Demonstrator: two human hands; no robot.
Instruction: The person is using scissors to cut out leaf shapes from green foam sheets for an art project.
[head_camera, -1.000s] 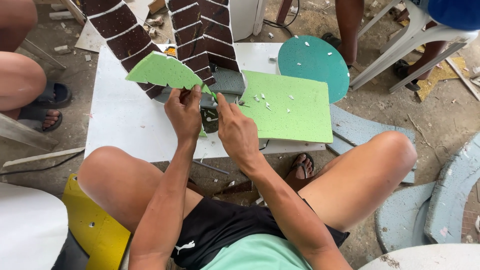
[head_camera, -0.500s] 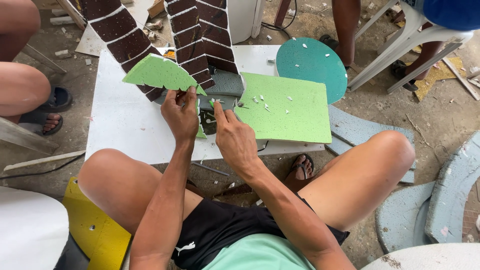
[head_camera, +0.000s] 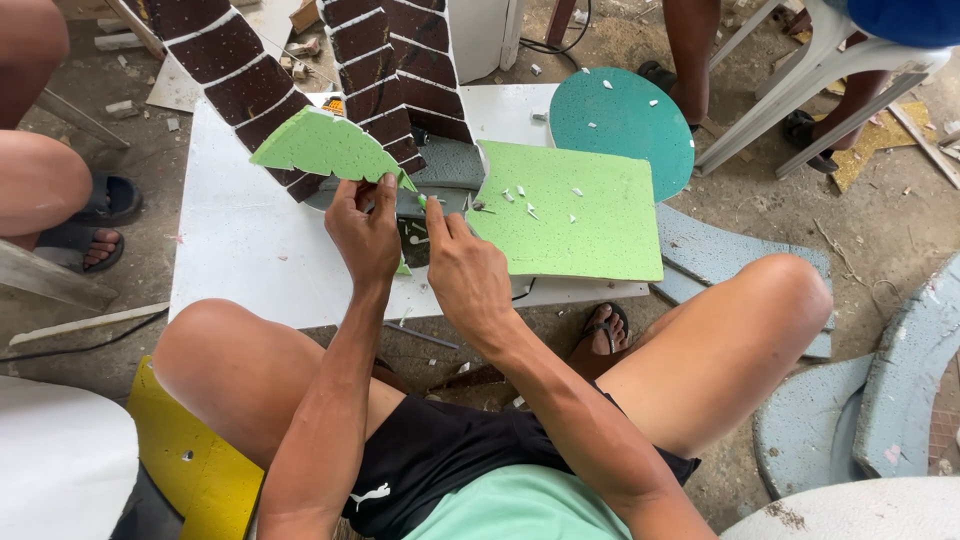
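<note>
My left hand (head_camera: 365, 235) grips the lower edge of a light green foam leaf shape (head_camera: 320, 148) with a jagged bottom edge, holding it up over the white board (head_camera: 240, 250). My right hand (head_camera: 462, 268) is closed around a small cutting tool whose tip (head_camera: 424, 203) meets the leaf's right end. Small white foam chips lie on a square green foam sheet (head_camera: 580, 225) just right of my hands.
Brown curved foam pieces with white lines (head_camera: 390, 60) stand behind the leaf. A teal foam disc (head_camera: 625, 125) lies at the back right. Grey-blue foam pieces (head_camera: 730, 255) and a yellow piece (head_camera: 195, 465) lie on the ground. Other people's legs (head_camera: 35, 180) and a white chair (head_camera: 830, 70) surround the board.
The leaf has shifted slightly lower and left in view, and my right hand has edged along the leaf's edge with the tool.
</note>
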